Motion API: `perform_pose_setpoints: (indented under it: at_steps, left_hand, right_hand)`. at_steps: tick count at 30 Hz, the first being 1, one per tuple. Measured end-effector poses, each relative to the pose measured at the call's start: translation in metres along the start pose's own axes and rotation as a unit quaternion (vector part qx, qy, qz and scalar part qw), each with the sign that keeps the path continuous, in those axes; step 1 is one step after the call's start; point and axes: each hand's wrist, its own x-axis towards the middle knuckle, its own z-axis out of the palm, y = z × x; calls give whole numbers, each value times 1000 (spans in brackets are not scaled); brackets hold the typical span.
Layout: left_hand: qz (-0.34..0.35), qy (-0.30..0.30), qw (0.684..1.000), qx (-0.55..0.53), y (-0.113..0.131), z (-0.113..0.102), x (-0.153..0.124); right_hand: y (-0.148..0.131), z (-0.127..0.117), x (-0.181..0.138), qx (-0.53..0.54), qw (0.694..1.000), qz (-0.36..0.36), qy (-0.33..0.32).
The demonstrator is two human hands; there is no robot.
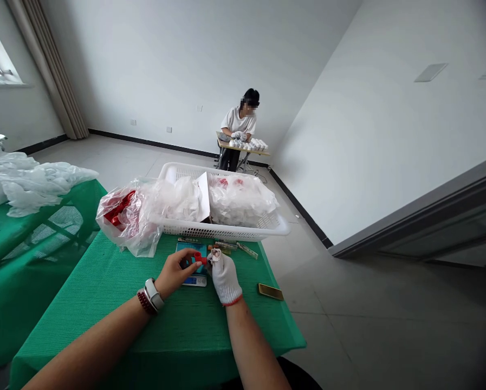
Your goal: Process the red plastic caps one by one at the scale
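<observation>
We've got both hands close together just in front of the white plastic basket (222, 231), on a green-covered table (104, 303). Our bare left hand (175, 273), with a watch (154, 294) and a dark beaded bracelet (146, 303) on the wrist, pinches a small red plastic piece (199, 259) in its fingers. Our gloved right hand (225, 277) is bunched up right beside it, but we can't tell if it's gripping that same piece, and the fingers hide most of its shape. Under our hands sits a teal box (189, 250), mostly covered, and a small digital scale (194, 280) pokes out with its display too cut off to read. Printed strips (237, 248) lie nearer the basket, their labels too tiny to make out. Against the basket's left end there's a clear bag (124, 216) with something red inside, squashed and hard to identify. Well beyond the basket, a co-worker (238, 122) sits at a small table (243, 147) with rows of white items (248, 144).
</observation>
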Motion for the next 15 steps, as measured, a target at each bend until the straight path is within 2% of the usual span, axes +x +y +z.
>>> perform_pose_setpoints:
  at_steps: [10,15]
  left_hand:
    - [1,22,1000,5,1,-2,0]
    - [5,6,1000,8,1,-2,0]
  right_hand:
    - [-2,0,-1,35,999,6,-17]
    - [2,4,1,56,998,15,-2]
